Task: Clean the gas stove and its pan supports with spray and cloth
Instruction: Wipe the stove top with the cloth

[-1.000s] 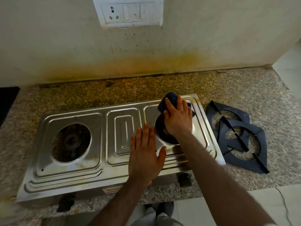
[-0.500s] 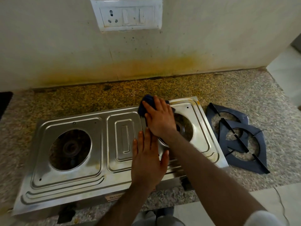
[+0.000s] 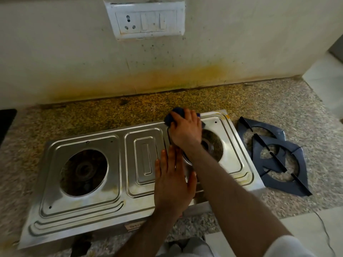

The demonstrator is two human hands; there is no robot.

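Observation:
A stainless steel two-burner gas stove [image 3: 96, 206] lies on the granite counter, both burner openings bare. My right hand [image 3: 185, 131] presses a dark blue cloth [image 3: 176, 113] against the stove's back edge, just left of the right burner [image 3: 211, 145]. My left hand [image 3: 172, 184] lies flat, fingers spread, on the stove's front middle and holds nothing. Two black pan supports [image 3: 278, 156] lie overlapped on the counter right of the stove. No spray bottle is in view.
The granite counter [image 3: 130, 112] meets a stained wall with a white socket and switch plate [image 3: 146, 19]. A dark object [image 3: 6, 123] sits at the left edge. The counter's front edge drops off below the stove; a thin cable [image 3: 326, 236] runs at lower right.
My right hand slid the cloth from the right burner's far rim leftward to the back edge near the stove's middle. My left hand stayed flat on the stove.

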